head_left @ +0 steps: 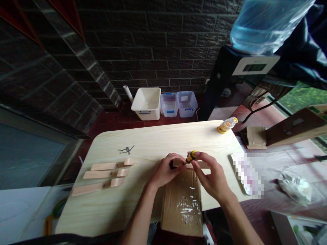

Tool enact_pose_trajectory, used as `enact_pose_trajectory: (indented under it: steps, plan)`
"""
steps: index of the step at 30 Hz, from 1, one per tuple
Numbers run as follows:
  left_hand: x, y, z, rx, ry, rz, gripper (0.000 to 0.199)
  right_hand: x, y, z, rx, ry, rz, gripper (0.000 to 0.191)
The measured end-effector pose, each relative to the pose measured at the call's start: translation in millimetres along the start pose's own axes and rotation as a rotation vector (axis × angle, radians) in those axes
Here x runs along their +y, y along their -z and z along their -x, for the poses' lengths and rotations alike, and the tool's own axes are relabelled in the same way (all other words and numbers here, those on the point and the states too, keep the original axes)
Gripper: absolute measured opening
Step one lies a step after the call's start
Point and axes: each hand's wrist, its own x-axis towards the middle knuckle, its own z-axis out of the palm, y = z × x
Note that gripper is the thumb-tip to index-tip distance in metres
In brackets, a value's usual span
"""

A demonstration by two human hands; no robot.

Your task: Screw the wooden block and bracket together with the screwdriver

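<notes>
My right hand (212, 175) grips a short yellow-and-black screwdriver (191, 157), which is tilted with its tip down to the left. The fingers of my left hand (166, 172) are closed on a wooden piece (176, 162), right at the screwdriver's tip. A flat wooden strip (204, 165) extends behind my right fingers. Both hands are over the far end of a taped cardboard piece (182, 204) that overhangs the table's near edge. To the left lie three wooden strips (99, 174), each with a wider block at one end. A small pile of screws (126, 150) lies beyond them.
A plastic bottle (227, 125) stands at the far right corner of the light wooden table (153, 136). A blurred flat object (246, 175) is at the right edge. Storage bins (146, 114) and a water dispenser (217, 81) stand behind the table.
</notes>
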Motion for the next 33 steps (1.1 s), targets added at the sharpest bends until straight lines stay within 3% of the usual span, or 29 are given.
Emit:
enact_pose_trajectory:
  steps: [14,23,33]
  plan:
    - [-2.9,0.5,-2.8,0.014,-0.011,0.012,0.023,0.9,-3.4,6.4,0.038,0.012,0.060,0.031]
    - [-6.8,0.3,-1.0,0.028,0.016,-0.005,0.023,-0.1,-2.5,9.9,0.014,0.035,-0.020,0.044]
    - [-3.9,-1.0,-1.5,0.037,0.005,0.006,0.020,-1.7,-1.0,7.6,-0.006,0.046,0.010,0.041]
